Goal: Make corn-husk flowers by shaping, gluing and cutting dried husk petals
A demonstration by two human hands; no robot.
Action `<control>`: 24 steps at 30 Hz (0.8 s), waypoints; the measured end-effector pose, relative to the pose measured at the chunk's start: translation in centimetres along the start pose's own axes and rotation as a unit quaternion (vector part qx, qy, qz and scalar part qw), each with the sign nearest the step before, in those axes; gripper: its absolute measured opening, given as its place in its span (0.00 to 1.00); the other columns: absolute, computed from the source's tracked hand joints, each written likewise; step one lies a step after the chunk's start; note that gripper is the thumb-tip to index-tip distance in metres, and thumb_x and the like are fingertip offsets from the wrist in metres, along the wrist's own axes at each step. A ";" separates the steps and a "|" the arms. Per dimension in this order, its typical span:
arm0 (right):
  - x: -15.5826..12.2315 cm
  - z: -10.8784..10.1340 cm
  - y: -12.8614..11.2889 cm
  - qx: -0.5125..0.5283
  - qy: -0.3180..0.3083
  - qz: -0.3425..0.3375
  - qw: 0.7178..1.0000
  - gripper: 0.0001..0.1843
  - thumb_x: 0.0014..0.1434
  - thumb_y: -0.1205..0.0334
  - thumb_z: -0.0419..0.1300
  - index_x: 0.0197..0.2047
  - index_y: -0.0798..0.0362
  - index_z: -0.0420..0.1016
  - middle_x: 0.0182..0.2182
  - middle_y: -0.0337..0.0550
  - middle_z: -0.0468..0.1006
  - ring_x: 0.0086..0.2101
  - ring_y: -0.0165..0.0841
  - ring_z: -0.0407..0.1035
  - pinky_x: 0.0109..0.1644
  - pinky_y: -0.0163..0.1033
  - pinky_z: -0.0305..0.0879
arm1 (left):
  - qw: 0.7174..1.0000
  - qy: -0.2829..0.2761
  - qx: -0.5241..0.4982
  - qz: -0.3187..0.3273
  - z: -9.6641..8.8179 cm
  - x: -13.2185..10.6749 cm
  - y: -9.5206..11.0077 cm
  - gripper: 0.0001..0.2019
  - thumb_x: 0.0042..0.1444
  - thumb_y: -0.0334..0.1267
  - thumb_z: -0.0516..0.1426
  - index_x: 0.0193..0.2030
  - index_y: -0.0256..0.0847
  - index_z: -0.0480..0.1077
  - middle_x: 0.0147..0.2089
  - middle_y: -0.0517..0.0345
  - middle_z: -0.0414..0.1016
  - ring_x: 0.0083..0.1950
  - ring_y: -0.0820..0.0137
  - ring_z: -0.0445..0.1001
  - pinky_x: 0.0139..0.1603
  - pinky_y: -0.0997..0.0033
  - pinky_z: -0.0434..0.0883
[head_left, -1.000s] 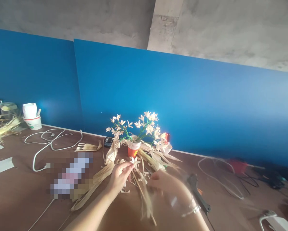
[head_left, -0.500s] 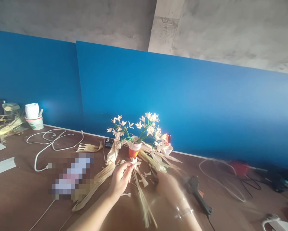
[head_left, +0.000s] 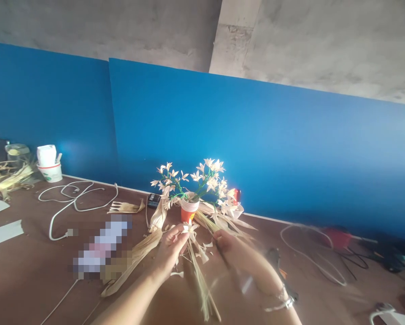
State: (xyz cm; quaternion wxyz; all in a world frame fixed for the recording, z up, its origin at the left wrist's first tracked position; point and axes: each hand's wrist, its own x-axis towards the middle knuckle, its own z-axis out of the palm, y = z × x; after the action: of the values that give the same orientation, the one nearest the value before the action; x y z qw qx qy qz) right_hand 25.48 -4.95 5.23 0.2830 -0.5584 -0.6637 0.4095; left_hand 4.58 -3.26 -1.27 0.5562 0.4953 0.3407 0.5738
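My left hand pinches a small pale husk flower above the brown table. My right hand is blurred by motion just right of it, fingers curled, and seems to grip a thin dark stick-like thing that I cannot make out. Under both hands lie dried husk strips and cut scraps. Behind them stands an orange paper cup holding green-stemmed husk flowers.
A black glue gun lies right of my right wrist. White cables loop at left; a white cup with tissue and more husks sit far left. Red and dark tools lie at right by the blue wall.
My right hand has moved up and left, closer to the flower that my left hand holds. The left hand has stayed nearly where it was. The view shifted slightly.
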 end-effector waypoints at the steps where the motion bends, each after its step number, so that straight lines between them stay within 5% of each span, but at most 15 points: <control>1: -0.1 0.4 -0.7 0.058 -0.027 0.009 0.998 0.08 0.43 0.66 0.63 0.31 0.49 0.73 0.21 0.32 0.68 0.23 0.28 0.60 0.27 0.33 0.58 | 1.000 -0.008 -0.008 -0.014 0.0 0.0 0.0 0.21 0.51 0.57 0.63 0.37 0.38 0.75 0.17 0.70 0.54 0.20 0.78 0.51 0.22 0.76 0.49; 5: 0.0 2.7 -2.1 0.236 -0.087 -0.047 0.967 0.15 0.45 0.60 0.69 0.36 0.50 0.71 0.30 0.35 0.74 0.29 0.29 0.65 0.34 0.35 0.61 | 0.998 -0.023 -0.041 -0.036 0.1 -0.1 -0.4 0.21 0.50 0.57 0.63 0.36 0.38 0.74 0.17 0.72 0.52 0.20 0.80 0.49 0.21 0.77 0.45; 10: 0.9 4.6 -0.9 0.277 -0.152 -0.101 0.943 0.19 0.48 0.54 0.70 0.39 0.50 0.69 0.34 0.38 0.76 0.32 0.30 0.67 0.38 0.37 0.62 | 0.995 -0.047 -0.064 -0.058 -0.1 0.0 -0.5 0.21 0.51 0.57 0.63 0.36 0.38 0.71 0.21 0.70 0.59 0.18 0.82 0.50 0.20 0.77 0.42; 14: 1.9 5.2 0.5 0.294 -0.155 -0.108 0.937 0.21 0.47 0.54 0.71 0.41 0.50 0.68 0.35 0.39 0.76 0.33 0.31 0.69 0.37 0.36 0.61 | 0.992 -0.041 -0.087 -0.085 0.1 0.0 0.1 0.24 0.47 0.57 0.65 0.39 0.40 0.69 0.27 0.66 0.69 0.18 0.83 0.56 0.19 0.80 0.47; 20: 1.9 5.7 0.4 0.334 -0.163 -0.103 0.923 0.19 0.47 0.60 0.71 0.39 0.50 0.68 0.33 0.36 0.75 0.28 0.27 0.65 0.32 0.33 0.57 | 0.994 -0.026 -0.085 -0.060 0.1 0.1 0.2 0.21 0.46 0.54 0.66 0.33 0.40 0.68 0.26 0.66 0.70 0.18 0.83 0.55 0.19 0.81 0.50; 24: 1.4 6.1 -0.4 0.345 -0.136 -0.105 0.923 0.17 0.48 0.61 0.69 0.41 0.50 0.70 0.34 0.36 0.74 0.31 0.28 0.66 0.35 0.33 0.59 | 0.999 0.011 -0.042 -0.027 -0.1 0.3 -0.3 0.18 0.47 0.53 0.66 0.34 0.40 0.70 0.35 0.58 0.76 0.30 0.74 0.71 0.28 0.77 0.65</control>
State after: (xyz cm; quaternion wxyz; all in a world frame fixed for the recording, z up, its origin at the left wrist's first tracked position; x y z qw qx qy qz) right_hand 19.90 -5.03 2.39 0.4063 -0.2927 -0.5682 0.6529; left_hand 4.60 -2.89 -1.48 0.5886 0.4556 0.3355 0.5775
